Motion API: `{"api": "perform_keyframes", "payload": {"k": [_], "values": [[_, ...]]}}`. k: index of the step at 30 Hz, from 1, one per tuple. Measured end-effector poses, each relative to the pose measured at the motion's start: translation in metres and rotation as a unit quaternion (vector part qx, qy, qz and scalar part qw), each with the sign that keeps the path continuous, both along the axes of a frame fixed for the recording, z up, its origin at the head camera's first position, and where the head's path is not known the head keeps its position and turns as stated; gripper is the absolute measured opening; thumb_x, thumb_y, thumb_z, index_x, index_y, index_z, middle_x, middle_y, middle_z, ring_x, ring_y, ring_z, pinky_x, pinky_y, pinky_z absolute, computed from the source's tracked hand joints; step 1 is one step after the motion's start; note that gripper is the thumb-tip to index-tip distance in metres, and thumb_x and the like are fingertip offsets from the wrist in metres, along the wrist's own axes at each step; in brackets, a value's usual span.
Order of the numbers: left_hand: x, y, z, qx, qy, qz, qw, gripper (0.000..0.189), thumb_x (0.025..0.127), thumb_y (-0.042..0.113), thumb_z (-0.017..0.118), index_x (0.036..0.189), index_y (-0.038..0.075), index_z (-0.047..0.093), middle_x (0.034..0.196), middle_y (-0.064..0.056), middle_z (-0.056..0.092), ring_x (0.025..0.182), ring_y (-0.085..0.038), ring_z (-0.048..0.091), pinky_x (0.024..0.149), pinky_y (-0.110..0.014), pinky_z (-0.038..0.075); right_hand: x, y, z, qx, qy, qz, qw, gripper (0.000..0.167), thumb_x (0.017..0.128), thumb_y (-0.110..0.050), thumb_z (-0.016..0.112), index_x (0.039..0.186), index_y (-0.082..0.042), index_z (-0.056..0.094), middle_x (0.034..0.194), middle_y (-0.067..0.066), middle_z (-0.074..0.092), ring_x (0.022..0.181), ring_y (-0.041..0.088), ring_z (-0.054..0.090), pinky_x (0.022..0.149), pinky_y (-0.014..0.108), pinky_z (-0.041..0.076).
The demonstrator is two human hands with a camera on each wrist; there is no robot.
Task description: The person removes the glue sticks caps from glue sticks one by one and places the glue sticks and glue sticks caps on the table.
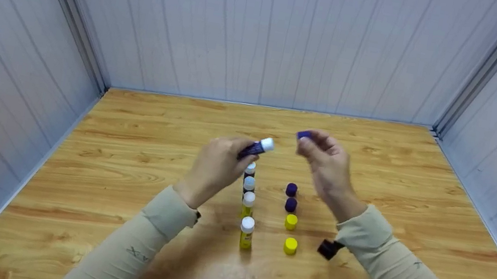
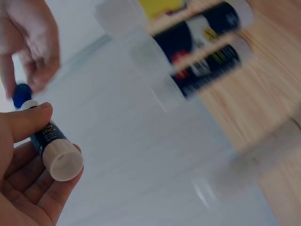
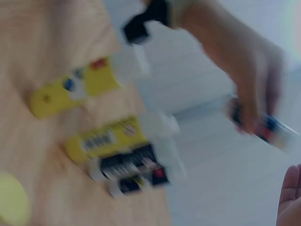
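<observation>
Gripping a tilted dark glue stick (image 1: 254, 149) in the left hand (image 1: 219, 161), above the table (image 1: 119, 188); pinching an apparently purple cap (image 1: 304, 134), somewhat blurred, in the right hand (image 1: 330, 169), apart from the stick; hovering near four standing glue sticks (image 1: 245, 238), two yellow caps (image 1: 290, 246) and two loose purple caps (image 1: 290, 205).

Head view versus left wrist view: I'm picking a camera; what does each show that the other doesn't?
Head view only: two purple caps and two yellow caps on the table. Left wrist view only: hollow white base and readable "GLUE STICK" lettering on the held glue stick. Both: the left hand gripping that stick, the right hand pinching a purple cap, and standing glue sticks.
</observation>
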State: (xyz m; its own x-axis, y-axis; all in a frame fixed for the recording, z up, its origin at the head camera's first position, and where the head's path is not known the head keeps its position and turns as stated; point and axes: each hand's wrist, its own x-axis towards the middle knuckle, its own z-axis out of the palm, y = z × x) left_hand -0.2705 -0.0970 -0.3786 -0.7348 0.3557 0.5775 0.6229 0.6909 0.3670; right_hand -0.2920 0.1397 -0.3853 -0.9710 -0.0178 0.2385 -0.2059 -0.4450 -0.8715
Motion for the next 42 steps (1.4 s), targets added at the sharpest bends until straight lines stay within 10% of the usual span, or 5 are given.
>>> {"api": "perform_keyframes", "payload": {"k": [23,32,42], "values": [[-0.013,-0.018,-0.01,0.109,-0.076,0.047,0.9901,0.027,0.1,0.017,0.081,0.12,-0.001,0.079,0.112,-0.018,0.082,0.091,-0.025,0.079,0.076,-0.04,0.067,-0.026,0.028,-0.014,0.137,0.03,-0.049,0.989,0.023,0.097,0.006,0.076,0.119,0.002,0.072,0.103,0.003,0.074,0.093,0.016,0.071,0.085,0.025,0.063],[-0.021,-0.014,-0.009,0.175,-0.081,0.03,0.9808,0.027,0.099,0.017,0.083,0.118,-0.002,0.079,0.102,-0.014,0.082,0.085,-0.022,0.077,0.075,-0.037,0.066,-0.042,0.038,-0.027,0.253,0.059,-0.055,0.9641,0.032,0.095,0.0,0.082,0.126,0.004,0.073,0.104,-0.002,0.076,0.096,0.012,0.072,0.085,0.022,0.063],[-0.026,-0.01,-0.008,0.206,-0.133,0.036,0.9687,0.029,0.099,0.019,0.083,0.117,-0.003,0.08,0.104,-0.015,0.083,0.091,-0.024,0.08,0.081,-0.037,0.068,-0.054,0.038,-0.046,0.398,0.097,-0.036,0.9115,0.033,0.096,-0.004,0.083,0.127,0.005,0.075,0.116,0.023,0.078,0.094,0.007,0.071,0.084,0.015,0.058]]}}
